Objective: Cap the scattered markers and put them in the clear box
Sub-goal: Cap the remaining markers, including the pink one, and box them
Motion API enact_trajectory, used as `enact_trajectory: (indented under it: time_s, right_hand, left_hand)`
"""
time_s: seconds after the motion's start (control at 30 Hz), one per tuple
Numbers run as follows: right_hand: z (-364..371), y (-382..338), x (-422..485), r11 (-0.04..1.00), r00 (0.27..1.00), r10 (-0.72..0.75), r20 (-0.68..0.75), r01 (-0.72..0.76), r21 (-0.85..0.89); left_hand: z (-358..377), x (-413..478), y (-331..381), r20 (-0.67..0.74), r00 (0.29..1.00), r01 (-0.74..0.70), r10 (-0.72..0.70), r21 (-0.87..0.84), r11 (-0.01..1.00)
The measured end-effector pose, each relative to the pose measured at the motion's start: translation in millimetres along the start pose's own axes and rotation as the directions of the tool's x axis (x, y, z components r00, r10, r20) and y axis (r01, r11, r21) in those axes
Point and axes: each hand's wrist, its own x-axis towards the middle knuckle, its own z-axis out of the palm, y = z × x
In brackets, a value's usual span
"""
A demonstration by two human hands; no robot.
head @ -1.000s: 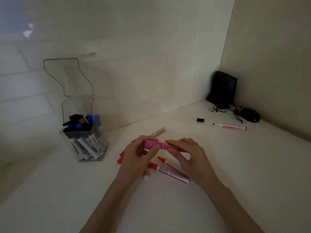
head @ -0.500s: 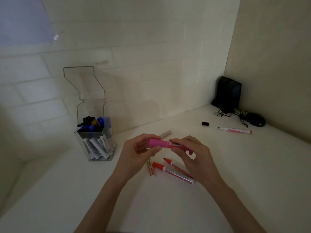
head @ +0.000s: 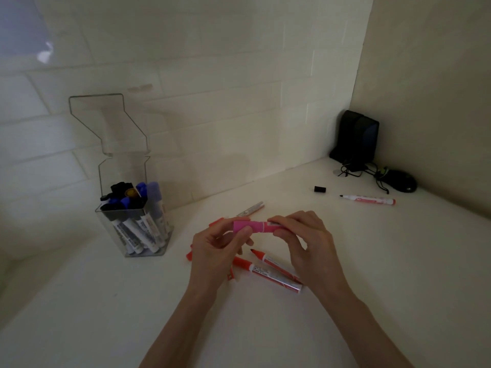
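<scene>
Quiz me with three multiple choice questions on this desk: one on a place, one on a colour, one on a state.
1. The clear box has its lid: A shut; B open, standing upright; C missing.
2. The black cap lies: A in the box; B on the table near the thin uncapped marker; C in a hand.
3. The held marker, gripped by the left hand and right hand, is: A pink; B green; C yellow.
Answers: B, the lid rises above the box; B, the cap rests by that marker's tip; A, pink shows between the fingers.
</scene>
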Motion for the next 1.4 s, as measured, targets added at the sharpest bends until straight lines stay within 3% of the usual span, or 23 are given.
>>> enact_trajectory:
  time_s: [0.17, 0.27, 0.33, 0.43, 0.63, 0.83, 1.1, 1.4]
  right_hand:
    - [-17, 14, 1, 0.996, 0.984, 0.005, -0.178, -0.020, -0.082]
    - [-15, 13, 1, 0.995, 0.989, -0.027, -0.143, 0.012, -0.102]
    - [-9, 6, 1, 0.996, 0.992, -0.025, -0.122, 0.014, -0.085]
    - [-12, 2, 1, 0.998, 0.988, -0.012, -0.153, 0.002, -0.066]
    - [-17, 0, -2, 0.997, 0.982, -0.041, -0.186, 0.028, -0.074]
    - [-10, -9, -4, 0.988, 0.988, -0.096, -0.123, 0.080, -0.128]
    - [-8, -6, -8, 0.973, 0.988, -0.146, -0.050, 0.134, -0.186]
    - [-5, -5, -13, 0.980, 0.992, -0.128, -0.009, 0.125, -0.154]
  left_hand:
    - [-15, 8, -2, -0.139, 0.986, 0.068, -0.091, -0.157, 0.985]
    - [-14, 5, -2, -0.038, 0.995, 0.087, -0.092, -0.131, 0.988]
    - [-7, 3, -2, 0.005, 0.993, 0.120, -0.122, -0.213, 0.970]
    - [-6, 5, 0, -0.006, 0.984, 0.167, -0.179, -0.332, 0.928]
    - [-9, 7, 0, 0.003, 0.978, 0.194, -0.209, -0.384, 0.903]
    - [-10, 5, -3, 0.020, 0.984, 0.172, -0.175, -0.312, 0.934]
    - [-8, 0, -7, 0.051, 0.999, 0.005, -0.003, -0.035, 0.999]
    - [-7, -1, -17, 0.059, 0.998, -0.020, 0.019, 0.015, 1.000]
